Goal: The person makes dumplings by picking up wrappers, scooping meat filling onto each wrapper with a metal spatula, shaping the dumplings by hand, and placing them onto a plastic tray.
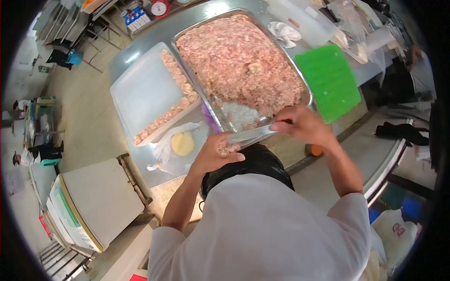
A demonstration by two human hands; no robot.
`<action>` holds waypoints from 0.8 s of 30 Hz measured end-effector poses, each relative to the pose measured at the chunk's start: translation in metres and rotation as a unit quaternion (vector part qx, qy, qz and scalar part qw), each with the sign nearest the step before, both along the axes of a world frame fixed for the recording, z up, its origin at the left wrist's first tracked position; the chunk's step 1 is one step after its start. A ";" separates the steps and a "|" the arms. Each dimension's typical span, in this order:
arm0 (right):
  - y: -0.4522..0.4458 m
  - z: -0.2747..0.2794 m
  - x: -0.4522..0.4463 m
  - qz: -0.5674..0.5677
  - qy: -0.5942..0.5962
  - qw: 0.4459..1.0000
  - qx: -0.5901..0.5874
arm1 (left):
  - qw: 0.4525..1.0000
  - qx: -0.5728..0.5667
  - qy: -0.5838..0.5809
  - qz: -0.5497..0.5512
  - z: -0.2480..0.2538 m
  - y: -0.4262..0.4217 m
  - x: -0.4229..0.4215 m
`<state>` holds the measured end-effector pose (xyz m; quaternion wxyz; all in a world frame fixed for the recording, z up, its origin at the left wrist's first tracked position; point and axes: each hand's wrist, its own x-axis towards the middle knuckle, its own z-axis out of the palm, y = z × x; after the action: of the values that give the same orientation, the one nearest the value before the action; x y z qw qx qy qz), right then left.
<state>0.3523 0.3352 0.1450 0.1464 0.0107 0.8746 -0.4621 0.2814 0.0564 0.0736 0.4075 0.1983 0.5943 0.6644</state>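
My left hand is closed around a small meat piece, palm turned up and thumb lying along the near side, just in front of the near edge of the metal pan. My right hand is clamped on one end of a flat tool, which lies crosswise with its far end over the left hand's fingers, at or just above the piece; I can't tell whether it is touching.

The meat mix fills most of the pan, with bare metal showing at the near left corner. Left of the pan, a white tray carries shaped pieces in rows along its right and near edges. Near that tray, a round yellowish stack lies on crumpled white plastic on the table; I take it for wrappers. A green board is just right of the pan.

I judge the step in hand to be working meat with the tool into the piece in my left palm. What this calls for, as I read it, is a steady, cupped left hand that doesn't squeeze, and a light, level press from the right, kept clear of the left fingertips, since soft filling could smear or spill over the side.
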 end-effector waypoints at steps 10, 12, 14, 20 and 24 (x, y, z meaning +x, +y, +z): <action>0.090 -0.058 0.006 -0.188 0.011 0.924 0.334 | 0.995 -0.048 0.084 -0.002 -0.010 -0.009 -0.011; 0.072 -0.060 0.006 -0.213 -0.004 0.916 0.341 | 0.991 -0.047 0.124 -0.014 -0.011 -0.006 -0.008; 0.067 -0.061 0.002 -0.211 -0.026 0.909 0.358 | 0.991 -0.050 0.120 -0.014 -0.010 -0.005 -0.009; 0.068 -0.057 0.004 -0.179 -0.033 0.915 0.361 | 0.996 -0.054 0.075 0.006 -0.013 -0.012 -0.008; 0.063 -0.052 0.004 -0.169 -0.032 0.924 0.341 | 0.994 -0.053 0.090 0.005 -0.016 -0.011 -0.007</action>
<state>0.3564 0.3984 0.0932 0.0811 0.2226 0.9593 -0.1533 0.2744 0.0450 0.0572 0.3585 0.2327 0.6639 0.6137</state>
